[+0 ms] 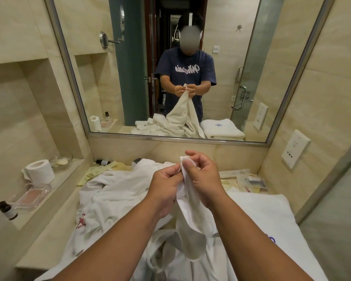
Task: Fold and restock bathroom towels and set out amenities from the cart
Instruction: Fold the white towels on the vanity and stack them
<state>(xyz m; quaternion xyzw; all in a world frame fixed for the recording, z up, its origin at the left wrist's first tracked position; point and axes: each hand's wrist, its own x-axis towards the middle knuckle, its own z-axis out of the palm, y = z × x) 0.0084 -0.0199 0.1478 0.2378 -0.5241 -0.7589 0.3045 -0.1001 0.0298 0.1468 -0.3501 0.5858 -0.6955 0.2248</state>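
The middle towel (190,211) at the frame's centre is plain white. The crumpled towel (114,191) at lower left is white with a red mark (81,220). The folded towel (272,216) at lower right is white with a blue emblem (271,239). The wall tiles (14,122) are beige, and the small bottle (7,210) at far left is dark brown.

Both forearms (109,240) are cut off at 6 o'clock. The right one hides most of the blue emblem (272,239) on the folded towel (272,211) at 5 o'clock. The packets (251,180) at 4 o'clock are too small to read.
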